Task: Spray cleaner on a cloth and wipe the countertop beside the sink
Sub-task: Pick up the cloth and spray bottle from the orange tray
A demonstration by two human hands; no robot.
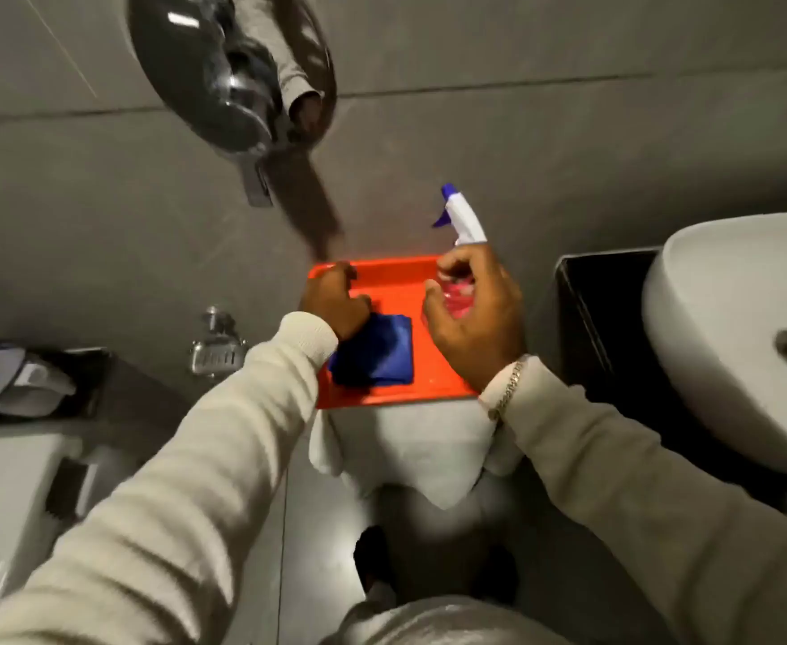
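An orange tray rests on a white stool-like support in the middle of the view. On it lies a folded blue cloth; my left hand is closed over the cloth's upper left corner. My right hand wraps around a spray bottle with pink liquid and a white and blue trigger head, standing at the tray's right side. The black countertop and the white sink basin lie to the right.
A round mirror hangs on the grey wall above. A metal soap holder is fixed to the wall at left. A dark ledge with a wrapped item sits far left. A shoe shows on the grey floor below.
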